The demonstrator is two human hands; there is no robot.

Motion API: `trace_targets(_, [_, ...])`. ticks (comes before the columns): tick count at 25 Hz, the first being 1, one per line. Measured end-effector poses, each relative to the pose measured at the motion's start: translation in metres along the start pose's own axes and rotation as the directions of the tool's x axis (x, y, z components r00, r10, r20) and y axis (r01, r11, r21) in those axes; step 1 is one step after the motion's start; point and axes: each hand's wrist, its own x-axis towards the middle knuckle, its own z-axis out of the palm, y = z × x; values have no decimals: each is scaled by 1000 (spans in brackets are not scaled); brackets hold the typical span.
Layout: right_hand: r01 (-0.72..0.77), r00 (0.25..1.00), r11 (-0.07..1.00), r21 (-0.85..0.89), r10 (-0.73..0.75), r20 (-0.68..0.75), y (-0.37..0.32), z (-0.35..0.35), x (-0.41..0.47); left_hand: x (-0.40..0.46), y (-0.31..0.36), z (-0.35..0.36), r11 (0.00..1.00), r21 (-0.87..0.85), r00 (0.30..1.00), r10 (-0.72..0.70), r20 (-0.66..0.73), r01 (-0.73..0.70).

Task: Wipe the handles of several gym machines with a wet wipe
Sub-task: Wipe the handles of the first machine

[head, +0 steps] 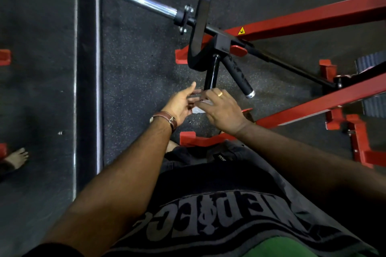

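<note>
**Both hands on a wipe below the handles**

Gripping the white wipe point(201, 106) from above, the right hand point(222, 110) had its fingers curled down over it, a gold ring point(220, 94) on one finger. Its grip looked clenched on the wipe, though most of the cloth was hidden beneath the palm. At the wipe's 9 o'clock, the left hand point(181, 103) lay palm-up with thumb raised toward 12 o'clock and fingers reaching under the right hand's fingertips; those fingers seemed to pinch the wipe's near edge, but the contact was partly covered. A brown watch strap point(167, 120) circled the left wrist.

The wipe sat near the frame's centre, just at 6 o'clock from the glossy black handle point(211, 73), whose lower end nearly met the right fingertips. A second handle point(238, 75), matte black with a silver cap, angled away toward 4 o'clock from the same black bracket point(223, 43) and stood apart from both hands.

At 11 o'clock a chrome sleeve point(144, 2) jutted out from the machine's curved black arm point(203, 16). Red frame beams point(313, 17) ran off toward 2 and 3 o'clock over speckled dark flooring point(135, 69). A bare foot point(17, 157) showed at 9 o'clock near the frame's edge, beyond a shiny floor strip point(87, 69).
</note>
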Motion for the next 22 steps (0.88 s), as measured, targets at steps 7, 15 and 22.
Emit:
trace_targets(7, [379, 925, 925, 44, -380, 28, 23, 11, -16, -5, 4, -6, 999, 40, 1000, -8, 10, 7])
trace_targets(15, [402, 913, 911, -94, -391, 117, 15, 18, 8, 1, 1, -5, 999, -10, 999, -33, -35, 33])
trace_targets(22, [124, 982, 981, 148, -101, -159, 32, -3, -33, 4, 3, -6, 998, 3, 998, -60, -7, 60])
